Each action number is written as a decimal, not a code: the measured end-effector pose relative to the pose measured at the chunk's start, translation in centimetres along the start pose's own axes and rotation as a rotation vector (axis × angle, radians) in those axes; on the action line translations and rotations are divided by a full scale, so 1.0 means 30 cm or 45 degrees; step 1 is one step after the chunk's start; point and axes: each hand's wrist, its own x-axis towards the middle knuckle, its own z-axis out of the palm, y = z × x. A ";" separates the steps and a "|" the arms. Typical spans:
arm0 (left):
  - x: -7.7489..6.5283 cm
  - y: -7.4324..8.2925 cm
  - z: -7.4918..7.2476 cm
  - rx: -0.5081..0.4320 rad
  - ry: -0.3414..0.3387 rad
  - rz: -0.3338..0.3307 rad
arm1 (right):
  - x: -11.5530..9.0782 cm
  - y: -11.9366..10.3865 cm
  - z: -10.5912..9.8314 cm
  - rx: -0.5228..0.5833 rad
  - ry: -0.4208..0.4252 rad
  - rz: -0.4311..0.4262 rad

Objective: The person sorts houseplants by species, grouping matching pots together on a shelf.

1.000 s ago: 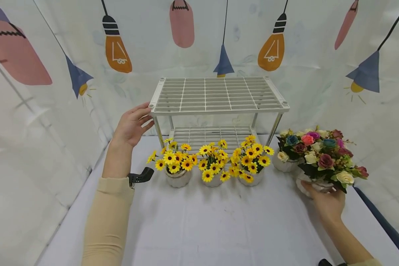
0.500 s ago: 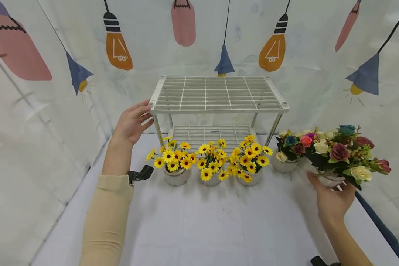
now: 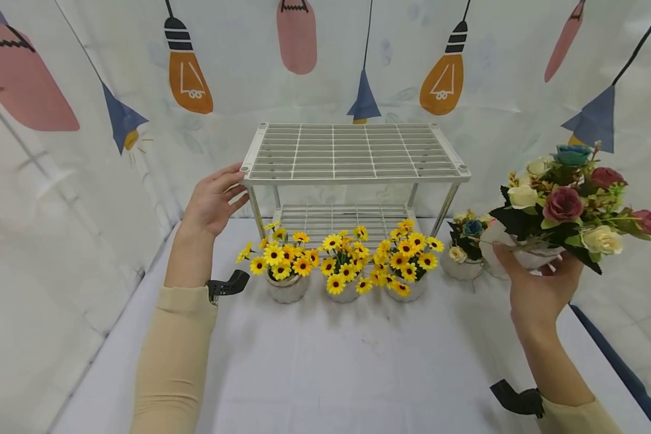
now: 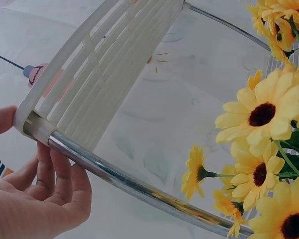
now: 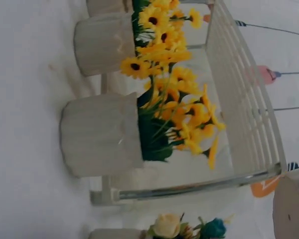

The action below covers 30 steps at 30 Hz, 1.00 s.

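The left arm [image 3: 190,265] reaches forward, sheathed in a beige sleeve [image 3: 175,355] up to the cuff; the left hand [image 3: 211,202] is raised, its bent fingers gripping with their tips toward the right; the right arm [image 3: 556,367] slants up and inward from the lower right; the right hand [image 3: 545,295] grips from below, thumb on the left, raised as well.
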 end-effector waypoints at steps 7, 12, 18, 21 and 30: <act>-0.004 -0.003 -0.004 -0.001 0.010 -0.003 | 0.035 -0.046 0.112 0.203 -0.069 -0.011; -0.003 -0.001 0.000 -0.002 0.012 -0.002 | 0.050 -0.084 0.191 0.183 -0.117 0.039; -0.001 0.001 0.005 0.007 0.017 -0.009 | 0.055 -0.126 0.289 0.156 -0.244 -0.080; -0.001 0.000 0.006 0.010 0.018 -0.004 | 0.058 -0.156 0.339 0.047 -0.323 -0.070; -0.007 0.001 0.003 0.022 0.017 -0.001 | 0.060 -0.219 0.520 0.295 -0.538 -0.038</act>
